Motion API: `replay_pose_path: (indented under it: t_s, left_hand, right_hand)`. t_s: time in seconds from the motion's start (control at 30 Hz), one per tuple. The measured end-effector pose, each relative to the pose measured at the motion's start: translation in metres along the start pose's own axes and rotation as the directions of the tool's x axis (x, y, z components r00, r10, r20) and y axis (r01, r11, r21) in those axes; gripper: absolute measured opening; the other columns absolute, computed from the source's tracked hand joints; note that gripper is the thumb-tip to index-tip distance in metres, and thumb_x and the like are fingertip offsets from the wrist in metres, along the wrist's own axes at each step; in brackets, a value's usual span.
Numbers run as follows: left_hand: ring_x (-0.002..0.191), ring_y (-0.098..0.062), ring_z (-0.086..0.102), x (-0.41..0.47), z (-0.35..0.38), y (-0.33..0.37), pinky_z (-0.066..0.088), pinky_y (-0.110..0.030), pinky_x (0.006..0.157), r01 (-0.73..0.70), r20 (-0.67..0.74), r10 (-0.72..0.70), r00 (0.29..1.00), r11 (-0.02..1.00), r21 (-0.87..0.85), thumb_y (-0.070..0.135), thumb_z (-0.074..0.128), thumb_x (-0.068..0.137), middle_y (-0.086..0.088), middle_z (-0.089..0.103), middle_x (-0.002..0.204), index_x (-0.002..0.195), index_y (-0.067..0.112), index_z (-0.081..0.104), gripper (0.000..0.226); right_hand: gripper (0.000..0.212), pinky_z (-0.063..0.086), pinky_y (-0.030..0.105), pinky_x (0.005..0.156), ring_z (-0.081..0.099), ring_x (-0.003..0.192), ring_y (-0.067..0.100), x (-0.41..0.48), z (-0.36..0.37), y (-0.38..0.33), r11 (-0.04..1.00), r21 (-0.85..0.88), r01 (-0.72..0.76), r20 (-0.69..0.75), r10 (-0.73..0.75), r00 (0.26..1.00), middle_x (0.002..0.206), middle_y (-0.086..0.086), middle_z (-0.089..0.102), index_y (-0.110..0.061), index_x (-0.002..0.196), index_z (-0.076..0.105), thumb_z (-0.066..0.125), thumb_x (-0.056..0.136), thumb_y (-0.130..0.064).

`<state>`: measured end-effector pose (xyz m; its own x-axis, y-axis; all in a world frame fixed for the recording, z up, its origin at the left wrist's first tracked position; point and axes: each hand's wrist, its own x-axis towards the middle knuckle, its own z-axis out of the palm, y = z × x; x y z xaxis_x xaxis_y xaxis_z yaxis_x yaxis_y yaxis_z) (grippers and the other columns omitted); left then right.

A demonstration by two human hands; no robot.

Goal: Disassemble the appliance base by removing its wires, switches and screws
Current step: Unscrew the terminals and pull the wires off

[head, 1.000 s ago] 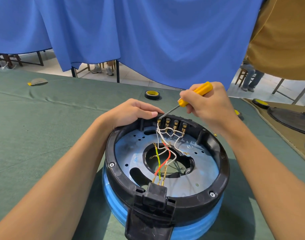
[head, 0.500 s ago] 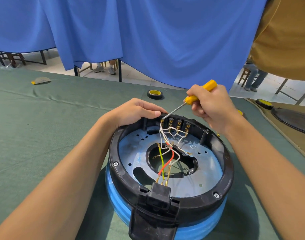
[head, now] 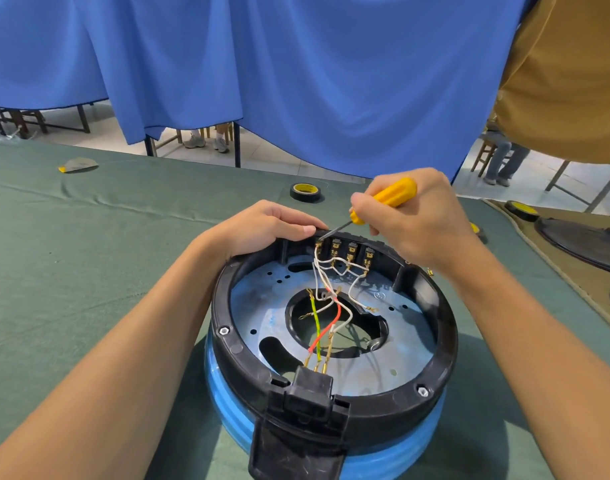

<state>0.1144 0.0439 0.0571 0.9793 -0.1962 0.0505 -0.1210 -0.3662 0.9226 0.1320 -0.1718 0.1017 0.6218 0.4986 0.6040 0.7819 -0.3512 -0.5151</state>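
The round appliance base (head: 445,327), black rim over a blue body, stands upside down on the green table. White, red and yellow-green wires (head: 326,306) run from a row of switches (head: 345,252) at the far rim to a black connector (head: 314,386) at the near rim. My left hand (head: 265,226) grips the far left of the rim. My right hand (head: 418,220) holds a yellow-handled screwdriver (head: 388,197), its tip at the leftmost switch. Hex screws (head: 224,330) sit in the rim.
A roll of black tape (head: 305,192) with a yellow core lies beyond the base. Another roll (head: 521,210) and dark round parts (head: 580,242) lie on a tan mat at the right. A blue curtain hangs behind the table. A person in a tan shirt stands at the upper right.
My right hand has tilted the screwdriver handle lower and shifted slightly left, the tip staying at the leftmost switch. My left hand keeps its hold on the rim.
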Motion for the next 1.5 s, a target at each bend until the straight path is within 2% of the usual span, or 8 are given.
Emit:
replay_pose_path:
  t_s: [0.17,0.3,0.53,0.67,0.8,0.97,1.3,1.5]
  left_hand:
    - [0.104,-0.015,0.068,0.000,0.001,0.001,0.049,-0.023,0.094,0.017,-0.031,-0.016,0.999,1.000,0.025,0.015,0.058,0.095,0.001,0.074,0.106,0.110,0.020,0.073,0.022]
    - [0.107,-0.014,0.066,-0.001,0.001,0.002,0.043,-0.034,0.106,0.027,-0.044,-0.025,0.999,0.999,0.044,0.015,0.058,0.095,0.001,0.074,0.109,0.115,0.015,0.071,0.024]
    - [0.096,-0.002,0.067,-0.001,0.000,0.003,0.046,-0.013,0.087,-0.005,-0.009,0.005,1.000,0.998,0.070,0.016,0.057,0.096,0.011,0.075,0.101,0.102,0.031,0.073,0.023]
    - [0.099,-0.001,0.066,0.000,-0.001,0.002,0.045,-0.003,0.078,-0.017,-0.008,0.018,1.000,0.996,0.083,0.017,0.056,0.096,0.013,0.074,0.103,0.102,0.033,0.073,0.024]
    - [0.099,-0.009,0.069,0.000,-0.001,0.000,0.049,-0.010,0.080,-0.005,0.003,0.005,1.000,0.999,0.044,0.015,0.055,0.097,0.005,0.075,0.103,0.108,0.025,0.073,0.023]
    - [0.099,-0.013,0.069,0.001,-0.001,-0.001,0.052,-0.021,0.086,-0.004,0.022,0.003,1.000,0.999,0.047,0.017,0.054,0.098,0.002,0.075,0.104,0.112,0.022,0.072,0.024]
    - [0.097,-0.015,0.070,0.001,-0.002,-0.002,0.052,-0.025,0.087,0.000,0.026,-0.001,1.000,1.000,0.013,0.017,0.055,0.097,0.001,0.075,0.102,0.108,0.024,0.074,0.023]
    - [0.095,-0.009,0.069,0.000,-0.001,0.001,0.050,-0.010,0.074,-0.007,0.023,0.006,1.000,0.999,0.041,0.016,0.054,0.097,0.004,0.075,0.102,0.110,0.022,0.073,0.024]
  right_hand:
    - [0.043,0.030,0.023,0.046,0.030,0.051,0.022,0.035,0.004,-0.020,0.992,-0.126,0.009,0.100,0.003,0.995,0.056,0.032,0.045,0.015,0.058,0.049,0.054,0.070,-0.026]
    - [0.037,0.029,0.022,0.040,0.033,0.046,0.019,0.055,0.009,-0.010,0.974,0.049,-0.219,0.143,0.210,0.967,0.050,0.013,0.035,0.007,0.054,0.040,0.059,0.075,-0.016]
    - [0.034,0.019,0.015,0.039,0.026,0.030,0.012,0.058,0.014,0.021,0.726,0.388,-0.568,0.156,0.555,0.817,0.039,0.005,0.040,-0.011,0.052,0.038,0.054,0.081,-0.003]
    - [0.033,0.025,0.019,0.037,0.035,0.035,0.013,0.040,0.011,0.019,0.788,0.421,-0.448,0.035,0.480,0.877,0.043,0.004,0.045,-0.006,0.051,0.044,0.057,0.081,-0.007]
    - [0.035,0.037,0.019,0.044,0.046,0.042,0.011,0.012,0.010,0.007,0.966,0.165,-0.200,-0.118,0.221,0.968,0.051,0.016,0.055,0.007,0.057,0.058,0.059,0.080,-0.020]
    - [0.026,0.040,0.022,0.050,0.054,0.051,0.011,-0.020,-0.004,0.000,1.000,-0.008,-0.012,-0.008,0.012,1.000,0.052,-0.006,0.060,-0.020,0.064,0.070,0.065,0.089,-0.026]
    - [0.024,0.042,0.023,0.046,0.055,0.047,0.014,-0.034,-0.002,0.015,0.960,0.195,-0.203,-0.060,0.218,0.974,0.055,0.000,0.064,-0.016,0.066,0.073,0.067,0.088,-0.024]
    - [0.024,0.033,0.019,0.040,0.043,0.042,0.013,-0.015,-0.003,0.026,0.699,0.530,-0.480,0.049,0.540,0.840,0.055,0.013,0.058,0.011,0.073,0.066,0.062,0.088,-0.008]
